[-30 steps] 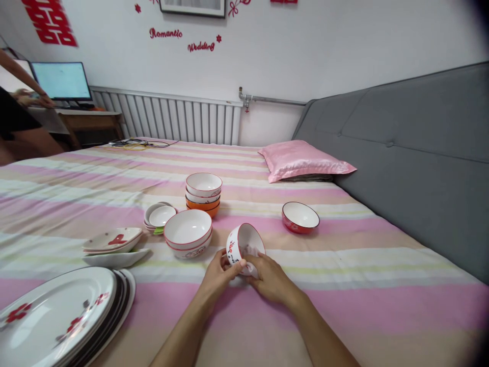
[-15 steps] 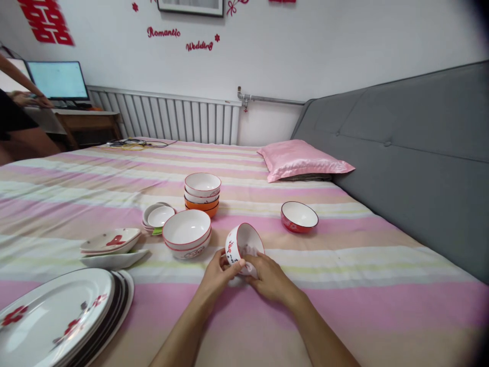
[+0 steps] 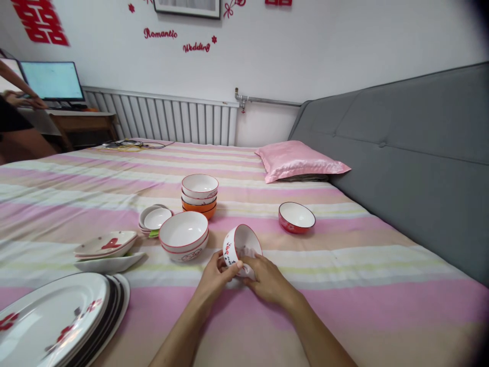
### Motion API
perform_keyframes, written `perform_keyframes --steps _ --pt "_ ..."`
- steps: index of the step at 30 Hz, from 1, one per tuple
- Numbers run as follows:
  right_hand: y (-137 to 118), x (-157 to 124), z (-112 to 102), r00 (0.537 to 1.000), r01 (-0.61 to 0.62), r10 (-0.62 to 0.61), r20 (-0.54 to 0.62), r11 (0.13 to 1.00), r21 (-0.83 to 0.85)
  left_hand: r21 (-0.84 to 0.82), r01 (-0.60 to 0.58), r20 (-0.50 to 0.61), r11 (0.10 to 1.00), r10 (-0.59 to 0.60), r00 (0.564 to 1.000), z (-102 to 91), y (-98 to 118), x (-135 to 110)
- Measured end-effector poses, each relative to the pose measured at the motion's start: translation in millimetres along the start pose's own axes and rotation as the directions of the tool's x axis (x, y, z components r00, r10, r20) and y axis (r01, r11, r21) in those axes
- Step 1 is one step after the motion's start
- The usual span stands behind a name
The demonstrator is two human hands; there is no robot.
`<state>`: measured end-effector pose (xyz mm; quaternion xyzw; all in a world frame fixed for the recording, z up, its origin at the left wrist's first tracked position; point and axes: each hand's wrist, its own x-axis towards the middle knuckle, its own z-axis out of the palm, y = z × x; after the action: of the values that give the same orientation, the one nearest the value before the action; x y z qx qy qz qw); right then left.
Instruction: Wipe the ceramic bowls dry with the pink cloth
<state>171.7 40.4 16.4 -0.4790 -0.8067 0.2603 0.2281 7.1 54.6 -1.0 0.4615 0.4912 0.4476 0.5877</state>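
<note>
Both my hands hold a small white bowl (image 3: 241,245) with a red rim and red flower print, tilted so its mouth faces away from me, just above the striped bedsheet. My left hand (image 3: 216,276) grips its left side with the thumb on the rim. My right hand (image 3: 268,279) wraps under its base, and a bit of white cloth shows inside the bowl by my fingers. To the left of it sits a stack of two large white bowls (image 3: 184,234).
A stack of white and orange bowls (image 3: 199,194), small saucers (image 3: 153,220), flat dishes (image 3: 103,248) and large plates (image 3: 57,318) lie on the bed (image 3: 362,285). A red bowl (image 3: 296,217) sits right. Pink pillow (image 3: 298,160), grey headboard (image 3: 412,153). Another person's arm (image 3: 17,92) is at a desk far left.
The view has shifted slightly right. My hands and the small bowl have stayed almost in place; the bowl has turned a little in my fingers.
</note>
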Motion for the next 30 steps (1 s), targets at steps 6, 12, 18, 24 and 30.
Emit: perform_keyframes --steps 6,12,18,24,30 --pt "-15.7 -2.1 -5.6 1.0 -0.016 0.014 0.02 0.992 0.127 -0.001 -0.025 0.005 1.0 0.025 1.0 0.1 3.0 -3.1" --pt "-7.8 -3.8 -4.7 0.998 0.014 -0.018 0.059 0.998 0.062 -0.016 -0.005 0.009 1.0 0.005 1.0 1.6 3.8 -3.9" --pt "8.3 -4.8 -3.2 1.0 0.005 -0.002 0.028 0.994 -0.112 -0.042 0.02 -0.017 0.999 -0.021 1.0 3.3 3.8 -3.8" --pt "6.9 0.1 -2.5 0.999 0.043 -0.042 -0.01 0.994 0.105 -0.061 -0.01 -0.005 0.998 0.01 1.0 -2.7 2.2 -1.8" --pt "5.4 1.9 3.2 0.994 -0.001 0.062 -0.086 0.82 0.573 -0.103 -0.119 -0.039 0.988 0.116 0.993 -3.4 6.4 -4.9"
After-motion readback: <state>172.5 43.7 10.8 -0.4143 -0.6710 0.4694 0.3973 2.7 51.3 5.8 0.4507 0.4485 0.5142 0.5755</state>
